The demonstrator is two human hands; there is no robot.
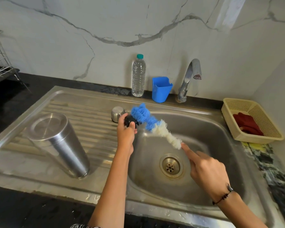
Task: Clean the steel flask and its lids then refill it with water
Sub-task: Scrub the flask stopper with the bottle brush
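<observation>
Left hand: our left hand (126, 131) grips a small black lid (129, 121), fingers curled round it, held over the basin's left edge
Right hand: our right hand (206, 171) holds the brush (152, 125) by its near end over the basin; the forefinger points straight along it, and what grips the handle below is hidden, so we cannot tell how tightly the rest closes
Brush: the blue half presses on the black lid, the white half trails back toward our right hand; we judge we are mid-scrub on this lid
Steel lid: a small steel cap (117, 113) sits upside down on the sink ledge just behind our left hand; clean or not, we cannot tell
Flask: the flask (59, 143) stands mouth down on the ribbed drainboard, well apart from our hands; that suggests it is washed and draining, though we only infer this
Tap: the tap (190, 76) shows no water running
Sink: the sink (204, 122) looks wet, with no suds we can make out
Bottle: a full water bottle (138, 76) stands by the wall beside a blue cup (161, 89)
Left to do: finish and rinse the lids, turn the flask upright, refill it, close it
</observation>
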